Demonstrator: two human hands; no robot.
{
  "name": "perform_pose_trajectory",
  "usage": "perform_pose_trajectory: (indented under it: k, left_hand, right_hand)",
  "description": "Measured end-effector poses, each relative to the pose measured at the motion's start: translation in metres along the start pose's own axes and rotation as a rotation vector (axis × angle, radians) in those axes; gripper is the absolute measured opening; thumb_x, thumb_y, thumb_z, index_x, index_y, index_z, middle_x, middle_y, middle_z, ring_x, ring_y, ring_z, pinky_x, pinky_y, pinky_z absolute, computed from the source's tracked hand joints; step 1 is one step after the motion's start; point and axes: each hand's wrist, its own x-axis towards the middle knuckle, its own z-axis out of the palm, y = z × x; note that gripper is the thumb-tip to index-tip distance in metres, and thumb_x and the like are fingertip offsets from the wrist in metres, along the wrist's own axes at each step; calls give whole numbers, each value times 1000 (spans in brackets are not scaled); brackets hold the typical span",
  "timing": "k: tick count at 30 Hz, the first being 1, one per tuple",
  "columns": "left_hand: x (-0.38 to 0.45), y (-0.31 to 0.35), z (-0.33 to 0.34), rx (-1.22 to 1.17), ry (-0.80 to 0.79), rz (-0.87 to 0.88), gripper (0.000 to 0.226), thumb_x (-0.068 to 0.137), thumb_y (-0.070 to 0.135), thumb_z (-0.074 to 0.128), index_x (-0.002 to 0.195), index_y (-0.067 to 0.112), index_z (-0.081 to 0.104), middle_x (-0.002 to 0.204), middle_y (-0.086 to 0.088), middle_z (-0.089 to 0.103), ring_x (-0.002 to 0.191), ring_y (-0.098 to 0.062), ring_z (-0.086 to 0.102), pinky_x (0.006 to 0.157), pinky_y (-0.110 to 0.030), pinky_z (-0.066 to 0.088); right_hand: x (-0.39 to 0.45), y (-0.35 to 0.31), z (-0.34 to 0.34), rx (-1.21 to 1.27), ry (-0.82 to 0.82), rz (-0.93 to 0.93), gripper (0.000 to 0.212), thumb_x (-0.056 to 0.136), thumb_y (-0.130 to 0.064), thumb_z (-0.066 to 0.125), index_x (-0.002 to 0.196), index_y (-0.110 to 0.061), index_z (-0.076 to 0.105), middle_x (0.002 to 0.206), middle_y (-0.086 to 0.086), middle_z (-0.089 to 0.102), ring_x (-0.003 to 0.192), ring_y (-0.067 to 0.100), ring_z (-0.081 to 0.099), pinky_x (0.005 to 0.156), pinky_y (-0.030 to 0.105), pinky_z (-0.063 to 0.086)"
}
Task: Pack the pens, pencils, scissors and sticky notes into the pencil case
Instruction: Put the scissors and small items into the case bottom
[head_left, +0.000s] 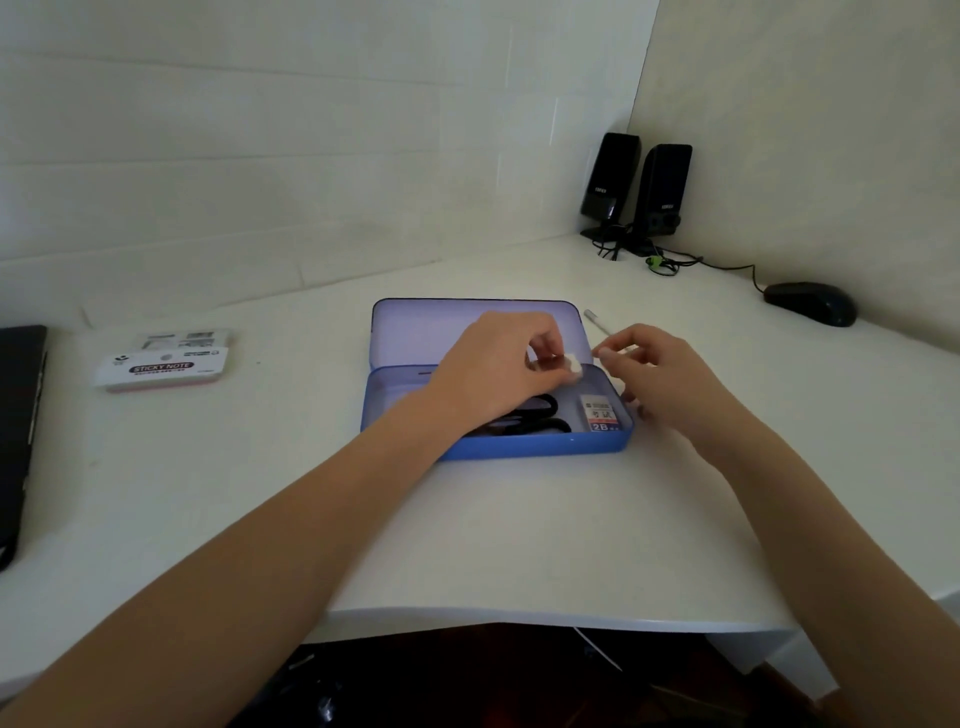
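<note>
A blue pencil case (519, 446) lies open on the white desk, its lid (415, 327) flat behind it. Inside are black-handled scissors (540, 415) and a small box marked 2B (601, 413). My left hand (498, 364) hovers over the case and pinches a small white eraser-like piece (572, 362). My right hand (660, 374) is just right of the case, fingers curled around a thin pen (597, 322) whose grey tip sticks out behind it. Two sticky note packs (163, 366) lie far left.
Two black speakers (639, 192) with cables stand in the back corner, and a black mouse (810, 304) lies to their right. A dark laptop edge (18, 426) sits at the far left. The desk's front edge (519, 618) runs close below my forearms.
</note>
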Motion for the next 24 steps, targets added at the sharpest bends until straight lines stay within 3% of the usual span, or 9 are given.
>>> perform_pose_trajectory:
  k: [4, 7, 11, 14, 18, 24]
  left_hand:
    - [1, 0, 2, 11, -69, 22, 8, 76, 18, 72, 83, 16, 70, 81, 1, 68, 70, -12, 64, 72, -31, 54]
    - [1, 0, 3, 76, -80, 96, 15, 77, 5, 66, 86, 14, 76, 88, -5, 72, 82, -18, 64, 77, -28, 50]
    - [0, 2, 2, 124, -160, 155, 20, 82, 4, 60, 93, 11, 76, 106, -9, 66, 87, -15, 57, 71, -8, 35]
    - [-1, -2, 2, 133, -201, 157, 28, 86, 3, 53, 97, 15, 75, 118, -8, 58, 84, -9, 45, 77, -16, 32]
    - [-1, -2, 3, 143, -242, 170, 34, 86, -1, 48, 101, 16, 74, 122, -9, 56, 89, -10, 41, 82, -21, 31]
    - [-5, 4, 6, 179, -305, 193, 32, 88, 2, 49, 106, 17, 72, 126, -8, 49, 96, -10, 38, 88, -21, 32]
  right_hand:
    - [2, 3, 1, -7, 4, -1, 11, 92, -19, 54, 94, -14, 64, 78, 6, 62, 61, 18, 56, 52, 23, 38]
    - [1, 4, 5, -44, 35, -40, 9, 89, -16, 56, 89, -18, 65, 78, 3, 64, 73, 22, 62, 60, 27, 44]
    - [-1, 4, 5, -35, 46, -57, 5, 88, -22, 60, 89, -21, 65, 80, 2, 65, 74, 19, 63, 60, 27, 46]
    - [-3, 4, 4, -5, -19, -37, 14, 84, -25, 68, 98, -20, 65, 85, 6, 63, 67, 15, 58, 53, 21, 40]
    - [-4, -1, 5, 71, -85, 28, 18, 84, -13, 67, 100, -20, 63, 90, 8, 60, 74, 19, 59, 58, 20, 45]
    - [-4, -5, 10, 149, -102, 74, 23, 84, 2, 54, 96, -16, 61, 72, 1, 49, 78, 21, 51, 66, 29, 41]
